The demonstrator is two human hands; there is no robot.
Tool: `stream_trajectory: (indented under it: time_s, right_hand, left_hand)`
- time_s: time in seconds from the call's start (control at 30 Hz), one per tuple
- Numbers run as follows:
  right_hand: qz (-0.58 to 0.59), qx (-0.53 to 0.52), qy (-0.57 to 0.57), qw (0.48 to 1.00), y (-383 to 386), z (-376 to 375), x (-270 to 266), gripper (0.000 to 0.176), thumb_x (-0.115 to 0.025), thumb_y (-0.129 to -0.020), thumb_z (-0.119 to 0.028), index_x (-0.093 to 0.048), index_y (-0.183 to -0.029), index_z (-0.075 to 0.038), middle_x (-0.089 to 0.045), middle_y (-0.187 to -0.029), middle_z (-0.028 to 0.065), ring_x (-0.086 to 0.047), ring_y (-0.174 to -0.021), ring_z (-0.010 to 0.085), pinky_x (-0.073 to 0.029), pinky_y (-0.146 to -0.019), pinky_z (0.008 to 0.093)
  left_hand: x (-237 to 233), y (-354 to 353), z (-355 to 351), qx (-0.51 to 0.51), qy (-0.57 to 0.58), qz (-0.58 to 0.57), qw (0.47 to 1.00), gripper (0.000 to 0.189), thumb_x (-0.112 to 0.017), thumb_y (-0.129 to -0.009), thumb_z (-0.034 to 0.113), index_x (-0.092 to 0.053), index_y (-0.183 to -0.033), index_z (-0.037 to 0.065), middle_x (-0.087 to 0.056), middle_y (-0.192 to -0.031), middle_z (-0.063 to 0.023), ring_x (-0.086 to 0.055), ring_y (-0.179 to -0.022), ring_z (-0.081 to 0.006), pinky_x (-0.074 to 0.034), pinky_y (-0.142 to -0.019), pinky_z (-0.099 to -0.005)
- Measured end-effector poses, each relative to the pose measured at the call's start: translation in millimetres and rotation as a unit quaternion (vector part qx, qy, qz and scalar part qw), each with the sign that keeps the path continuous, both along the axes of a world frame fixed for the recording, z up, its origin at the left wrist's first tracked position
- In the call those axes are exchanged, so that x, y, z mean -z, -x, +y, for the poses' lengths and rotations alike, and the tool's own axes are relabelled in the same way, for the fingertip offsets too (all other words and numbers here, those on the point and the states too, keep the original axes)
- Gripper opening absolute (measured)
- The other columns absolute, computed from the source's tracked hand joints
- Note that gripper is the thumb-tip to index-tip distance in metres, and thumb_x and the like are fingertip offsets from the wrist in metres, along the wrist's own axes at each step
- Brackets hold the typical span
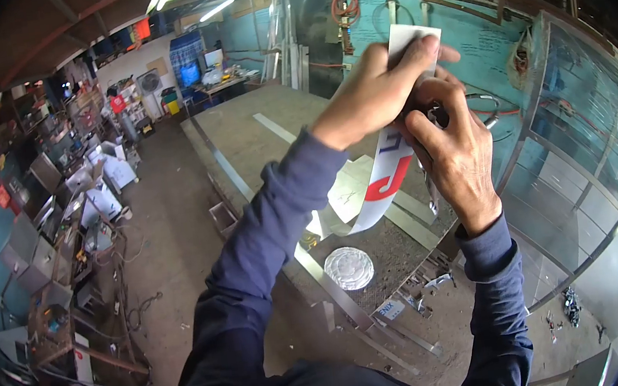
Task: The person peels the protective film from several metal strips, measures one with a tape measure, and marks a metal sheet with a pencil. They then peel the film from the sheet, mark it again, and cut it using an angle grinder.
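Observation:
My left hand [370, 93] is raised and closed on the upper end of a white strip [403, 36], its thumb pressed flat against the front face. The strip hangs down and curls towards the table, printed with red and blue lettering [389, 178]. Just below and to the right, my right hand [460, 149] is closed beside the strip, fingers curled. A small dark, shiny part shows between its thumb and fingers; what it is, I cannot make out. Behind the strip, a paper with pen marks [349, 194] lies on the worktable [240, 124].
A round silvery disc [349, 268] and long metal strips [343, 296] lie at the table's near side. Small tools and scraps [416, 299] sit near its corner. A wrapped metal frame [560, 157] stands at right. Cluttered benches and metal pieces [98, 179] line the left.

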State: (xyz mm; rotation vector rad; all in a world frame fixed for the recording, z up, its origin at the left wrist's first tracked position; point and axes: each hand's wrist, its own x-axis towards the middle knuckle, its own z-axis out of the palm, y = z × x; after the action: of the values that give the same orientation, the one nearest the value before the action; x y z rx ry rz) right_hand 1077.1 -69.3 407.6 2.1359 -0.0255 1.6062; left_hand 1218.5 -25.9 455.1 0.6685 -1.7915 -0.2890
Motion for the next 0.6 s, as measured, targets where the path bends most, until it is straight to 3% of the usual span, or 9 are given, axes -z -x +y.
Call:
stream_trajectory:
  time_s: [0.03, 0.13, 0.23, 0.27, 0.37, 0.4, 0.47, 0.53, 0.6]
  right_hand:
    - [0.004, -0.017, 0.003, 1.0, -1.6, -0.1, 3.7, 0.016, -0.071, -0.073, -0.013, -0.056, -0.079, -0.009, -0.057, -0.105, 0.0037, -0.063, -0.086, 0.0213, -0.055, -0.069, 0.0336]
    - [-0.023, -0.08, 0.015, 0.996, -8.0, -1.0, 7.7, 0.016, -0.071, -0.073, -0.009, -0.058, -0.081, -0.007, -0.06, -0.112, 0.0058, -0.064, -0.097, 0.0245, -0.056, -0.073, 0.0343]
    - [0.028, -0.134, -0.019, 0.99, -7.5, 7.2, 23.3, 0.014, -0.071, -0.077, -0.008, -0.058, -0.081, -0.004, -0.066, -0.106, 0.0076, -0.065, -0.104, 0.0264, -0.058, -0.075, 0.0343]
    - [0.052, -0.176, -0.061, 0.981, -8.3, 12.3, 32.7, 0.014, -0.07, -0.078, -0.009, -0.058, -0.08, -0.003, -0.068, -0.102, 0.0077, -0.065, -0.104, 0.0265, -0.059, -0.075, 0.034]
    - [0.076, -0.235, -0.096, 0.964, -3.3, 28.7, 76.0, 0.015, -0.072, -0.079, -0.01, -0.059, -0.083, -0.003, -0.069, -0.096, 0.0095, -0.068, -0.097, 0.0231, -0.059, -0.07, 0.0318]
    - [0.094, -0.241, -0.122, 0.958, 2.6, 37.3, 94.2, 0.016, -0.073, -0.079, -0.011, -0.059, -0.083, -0.003, -0.069, -0.095, 0.0099, -0.069, -0.095, 0.0225, -0.058, -0.069, 0.0318]
    - [0.09, -0.277, -0.152, 0.945, 10.8, 52.4, 129.6, 0.015, -0.073, -0.079, -0.009, -0.06, -0.082, -0.003, -0.069, -0.094, 0.009, -0.069, -0.091, 0.0227, -0.057, -0.062, 0.0303]
    - [0.09, -0.276, -0.252, 0.923, 29.4, 63.1, 176.7, 0.012, -0.069, -0.079, -0.002, -0.058, -0.082, -0.003, -0.068, -0.087, 0.0077, -0.068, -0.079, 0.0226, -0.055, -0.059, 0.0314]
    - [0.162, -0.275, -0.322, 0.891, 58.4, 72.0, 254.0, 0.012, -0.069, -0.08, -0.004, -0.057, -0.083, -0.006, -0.065, -0.082, 0.008, -0.066, -0.068, 0.0235, -0.053, -0.055, 0.0333]
  left_hand:
    - [-6.1, 1.5, 2.4, 0.013, -0.028, 0.035, 0.999, 0.05, -0.041, -0.102, 0.042, -0.06, -0.114, -0.003, -0.068, -0.09, -0.0152, -0.068, -0.082, -0.0193, -0.056, -0.073, -0.0296]
    - [-13.3, 3.4, 5.5, -0.054, -0.018, 0.023, 0.998, 0.051, -0.042, -0.101, 0.042, -0.061, -0.11, -0.004, -0.066, -0.079, -0.0112, -0.066, -0.072, -0.0178, -0.055, -0.066, -0.0298]
    - [-19.0, -4.0, 3.4, 0.0, -0.113, 0.087, 0.99, 0.055, -0.042, -0.1, 0.047, -0.062, -0.109, -0.004, -0.064, -0.074, -0.0087, -0.064, -0.064, -0.0185, -0.053, -0.059, -0.0308]
    - [-21.1, -5.2, 1.7, 0.012, -0.079, 0.119, 0.99, 0.046, -0.047, -0.1, 0.036, -0.061, -0.099, -0.007, -0.062, -0.068, -0.012, -0.063, -0.054, -0.0216, -0.054, -0.05, -0.0352]
    - [-35.6, -25.0, 3.2, -0.005, -0.063, 0.149, 0.987, 0.05, -0.047, -0.099, 0.041, -0.063, -0.096, -0.007, -0.062, -0.068, -0.0133, -0.063, -0.053, -0.0224, -0.055, -0.05, -0.0358]
    - [-39.8, -32.4, 5.2, -0.008, -0.069, 0.162, 0.984, 0.049, -0.047, -0.099, 0.042, -0.064, -0.099, -0.004, -0.062, -0.067, -0.0091, -0.063, -0.053, -0.0197, -0.053, -0.048, -0.0327]
    - [-50.5, -57.1, 5.1, 0.004, -0.095, 0.137, 0.986, 0.05, -0.048, -0.099, 0.043, -0.055, -0.121, -0.001, -0.061, -0.081, -0.0077, -0.061, -0.065, -0.0193, -0.055, -0.061, -0.0339]
    - [-54.9, -71.9, 9.3, -0.018, -0.096, 0.185, 0.978, 0.05, -0.047, -0.098, 0.047, -0.058, -0.111, 0.0, -0.058, -0.076, -0.0055, -0.058, -0.062, -0.0154, -0.053, -0.057, -0.0309]
    - [-69.9, -98.3, 11.5, -0.125, -0.068, 0.203, 0.969, 0.05, -0.048, -0.097, 0.048, -0.058, -0.112, 0.001, -0.058, -0.076, -0.0045, -0.057, -0.061, -0.0145, -0.052, -0.056, -0.0306]
